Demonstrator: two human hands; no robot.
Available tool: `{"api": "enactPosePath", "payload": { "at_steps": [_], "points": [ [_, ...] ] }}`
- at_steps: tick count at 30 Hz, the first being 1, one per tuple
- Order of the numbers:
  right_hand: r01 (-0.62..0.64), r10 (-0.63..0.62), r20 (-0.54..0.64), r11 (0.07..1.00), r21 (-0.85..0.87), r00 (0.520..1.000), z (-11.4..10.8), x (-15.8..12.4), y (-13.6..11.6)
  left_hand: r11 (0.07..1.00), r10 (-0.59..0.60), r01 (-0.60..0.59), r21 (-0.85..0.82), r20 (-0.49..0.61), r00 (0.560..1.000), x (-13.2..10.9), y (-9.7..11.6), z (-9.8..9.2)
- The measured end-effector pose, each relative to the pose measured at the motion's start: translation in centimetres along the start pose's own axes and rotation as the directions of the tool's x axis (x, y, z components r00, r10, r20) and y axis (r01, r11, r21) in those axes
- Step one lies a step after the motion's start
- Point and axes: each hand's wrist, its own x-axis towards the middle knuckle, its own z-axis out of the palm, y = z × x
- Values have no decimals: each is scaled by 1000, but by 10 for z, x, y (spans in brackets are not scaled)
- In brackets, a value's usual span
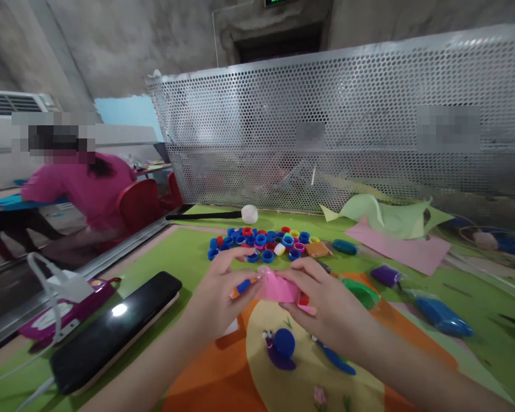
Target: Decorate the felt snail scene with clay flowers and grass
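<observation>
Between both hands, above the table, is a pink packet (278, 287) that looks like wrapped clay. My left hand (223, 289) pinches its left end, and a small blue and orange object (242, 287) shows between the fingers. My right hand (321, 292) grips the packet's right side, with a bit of red at its fingertips. Beneath the hands lies an orange sheet (206, 372) with a pale yellow shape (261, 320). On it are a blue and purple clay snail (283, 346), a long blue clay piece (337, 360) and a pink clay flower (320, 395).
Bottle caps (261, 240) lie behind the hands. Left are a black case (118, 332) and a magenta power strip (64, 312). Clay packets, including a blue one (442, 315), and a pink sheet (399, 246) lie right. A perforated metal screen (249, 137) stands behind. A person (81, 183) sits left.
</observation>
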Motion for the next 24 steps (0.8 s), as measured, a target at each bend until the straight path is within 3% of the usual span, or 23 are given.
{"api": "enactPosePath", "payload": {
  "at_steps": [4, 11, 17, 24],
  "points": [
    [45, -41, 37, 992, -117, 998, 0, -1, 0, 1000, -25, 25, -12, 41, 999, -2, 2, 3],
    [82, -80, 24, 993, -80, 997, 0, -2, 0, 978, -134, 141, -155, 58, 989, -2, 2, 0],
    [46, -45, 55, 999, -19, 997, 0, -2, 0, 994, -64, 73, -85, 108, 992, -2, 2, -1],
    [43, -44, 39, 999, 10, 998, 1, -2, 0, 1000, 19, -20, 24, 58, 998, -2, 3, -1]
  ]
}}
